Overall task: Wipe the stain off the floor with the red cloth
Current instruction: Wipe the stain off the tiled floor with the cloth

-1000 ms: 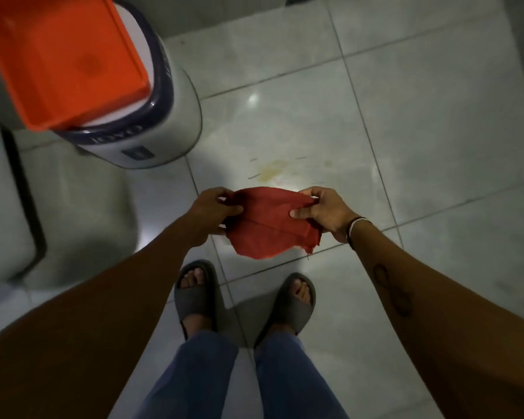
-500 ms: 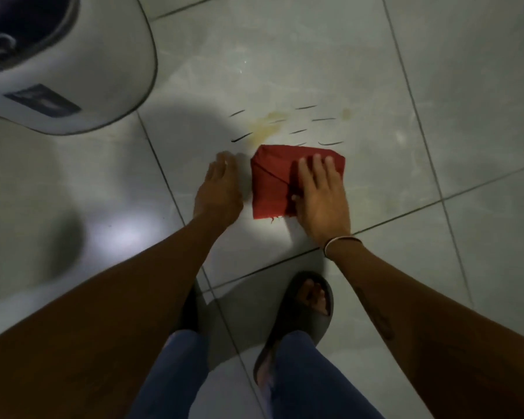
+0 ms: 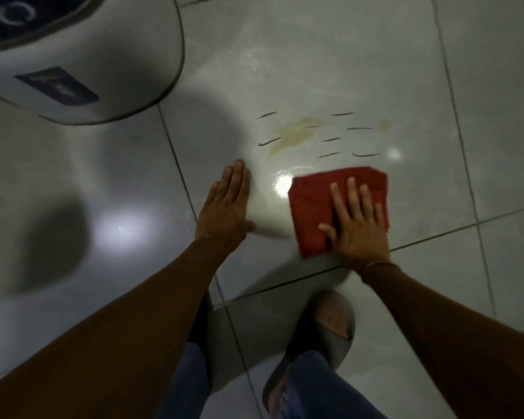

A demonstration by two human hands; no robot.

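Note:
A yellowish stain (image 3: 295, 134) with several short dark streaks around it marks the glossy grey floor tile. Just below and right of it lies the folded red cloth (image 3: 315, 207), flat on the tile. My right hand (image 3: 356, 225) presses palm-down on the cloth's right half, fingers spread. My left hand (image 3: 226, 207) rests flat on the bare tile to the left of the cloth, apart from it, holding nothing. The cloth's top edge sits a little short of the nearest streaks.
A white round bin (image 3: 82, 55) with a dark band stands at the upper left, close to the stain. My feet in grey slides (image 3: 324, 331) and blue trousers are at the bottom. Tile joints run across the floor; light glares beside the cloth.
A second ago both hands held the cloth in the air. It was then laid on the floor; since half a second ago the cloth and right hand sit further right, and the left hand stays flat on the tile.

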